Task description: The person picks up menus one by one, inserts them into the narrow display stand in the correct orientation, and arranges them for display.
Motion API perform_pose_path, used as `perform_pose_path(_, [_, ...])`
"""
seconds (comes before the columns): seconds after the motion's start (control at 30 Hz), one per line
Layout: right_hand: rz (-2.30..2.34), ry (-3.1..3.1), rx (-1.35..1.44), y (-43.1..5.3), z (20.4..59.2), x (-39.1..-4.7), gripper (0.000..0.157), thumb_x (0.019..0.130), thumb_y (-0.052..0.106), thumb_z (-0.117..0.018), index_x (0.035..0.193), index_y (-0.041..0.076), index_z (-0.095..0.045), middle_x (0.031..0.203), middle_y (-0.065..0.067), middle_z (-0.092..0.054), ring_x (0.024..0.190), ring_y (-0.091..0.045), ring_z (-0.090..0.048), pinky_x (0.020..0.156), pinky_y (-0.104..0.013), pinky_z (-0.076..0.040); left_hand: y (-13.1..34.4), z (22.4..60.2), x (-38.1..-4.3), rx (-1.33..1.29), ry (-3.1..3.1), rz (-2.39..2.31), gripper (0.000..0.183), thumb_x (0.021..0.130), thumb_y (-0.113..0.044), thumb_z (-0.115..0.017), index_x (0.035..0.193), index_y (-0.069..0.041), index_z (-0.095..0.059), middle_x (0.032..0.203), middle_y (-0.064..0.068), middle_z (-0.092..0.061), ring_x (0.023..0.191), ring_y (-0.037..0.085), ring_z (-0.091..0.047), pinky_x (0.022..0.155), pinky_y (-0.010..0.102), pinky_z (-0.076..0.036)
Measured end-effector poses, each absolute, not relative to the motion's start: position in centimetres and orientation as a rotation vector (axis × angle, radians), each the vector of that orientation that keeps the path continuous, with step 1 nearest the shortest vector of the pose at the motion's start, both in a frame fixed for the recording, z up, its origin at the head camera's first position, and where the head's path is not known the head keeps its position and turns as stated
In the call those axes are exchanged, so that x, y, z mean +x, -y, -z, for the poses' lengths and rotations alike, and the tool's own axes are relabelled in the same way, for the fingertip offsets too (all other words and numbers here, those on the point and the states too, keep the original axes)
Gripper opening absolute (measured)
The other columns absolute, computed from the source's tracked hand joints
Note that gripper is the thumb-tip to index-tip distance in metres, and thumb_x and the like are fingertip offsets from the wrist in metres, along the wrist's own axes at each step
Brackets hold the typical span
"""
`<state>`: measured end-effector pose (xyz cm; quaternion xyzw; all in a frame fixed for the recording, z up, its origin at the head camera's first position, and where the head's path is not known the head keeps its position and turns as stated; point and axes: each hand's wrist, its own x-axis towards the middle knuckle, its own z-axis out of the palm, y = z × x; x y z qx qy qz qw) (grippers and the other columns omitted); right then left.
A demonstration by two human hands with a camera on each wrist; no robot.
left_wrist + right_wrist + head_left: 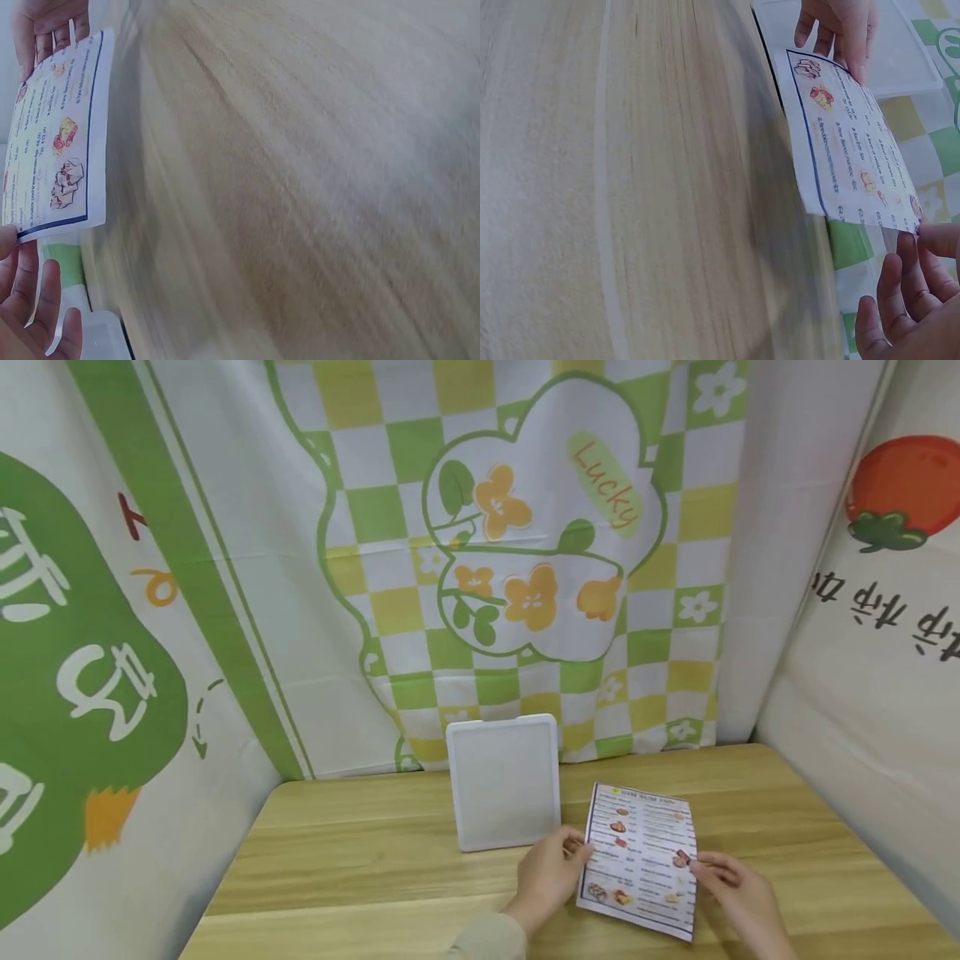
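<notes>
A printed menu sheet (641,856) with small food pictures is held up between both hands over the table's right half. My left hand (550,870) pinches its left edge between thumb and fingers, and my right hand (738,893) pinches the right edge. The sheet bows slightly; in the right wrist view the menu sheet (847,142) shows its blue border line along the lower edge. Just behind the left hand, a white rectangular frame (506,785) with a blank pale panel stands upright on the table.
The wood-grain table (337,860) extends to the left of the frame. Behind it hangs a green and yellow checked cloth (408,610) with flowers and the word "Lucky". Printed fabric walls close in the left and right sides.
</notes>
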<state>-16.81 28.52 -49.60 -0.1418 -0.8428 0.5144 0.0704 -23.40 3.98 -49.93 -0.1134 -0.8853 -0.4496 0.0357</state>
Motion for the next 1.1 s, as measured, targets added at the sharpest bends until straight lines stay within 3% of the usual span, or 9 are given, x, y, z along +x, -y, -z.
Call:
perform_pose_path(0.4, [-1.490, 2.605, -0.398, -27.7, 47.5, -16.7, 0.047, 0.095, 0.037, -0.067, 0.118, -0.003, -0.063, 0.100, -0.006, -0.071, 0.084, -0.007, -0.063, 0.071, -0.025, -0.052, -2.3, 48.1, -23.1, -0.438, 2.681, 1.340, 0.011, 0.091, -0.030, -0.072, 0.097, -0.021, -0.069, 0.082, -0.020, -0.062, 0.069, -0.004, -0.052, 0.065, 0.023, -0.043])
perform_pose_path(0.6, [-1.480, 2.594, -0.365, -27.1, 46.6, -16.5, 0.043, 0.095, 0.037, -0.068, 0.115, -0.001, -0.065, 0.100, -0.006, -0.071, 0.084, -0.004, -0.062, 0.074, -0.023, -0.051, -1.5, 47.5, -22.8, -0.433, 2.698, 1.304, 0.013, 0.091, -0.033, -0.071, 0.099, -0.022, -0.070, 0.084, -0.020, -0.063, 0.070, -0.003, -0.052, 0.066, 0.024, -0.043])
perform_pose_path(0.8, [-1.432, 2.595, -0.310, -26.5, 45.8, -16.3, 0.041, 0.095, 0.035, -0.068, 0.116, 0.000, -0.065, 0.099, -0.006, -0.071, 0.083, -0.010, -0.065, 0.074, -0.023, -0.049, -0.7, 46.6, -22.6, -0.445, 2.716, 1.277, 0.016, 0.092, -0.034, -0.070, 0.101, -0.020, -0.070, 0.083, -0.019, -0.064, 0.070, -0.003, -0.053, 0.063, 0.023, -0.043])
perform_pose_path(1.1, [-1.355, 2.619, -0.272, -25.6, 44.3, -16.3, 0.040, 0.094, 0.039, -0.068, 0.113, 0.005, -0.067, 0.102, -0.003, -0.069, 0.091, -0.003, -0.058, 0.080, -0.027, -0.047, 0.7, 45.5, -22.7, -0.524, 2.678, 1.202, 0.017, 0.093, -0.038, -0.068, 0.098, -0.022, -0.070, 0.082, -0.020, -0.064, 0.069, -0.004, -0.053, 0.064, 0.021, -0.044])
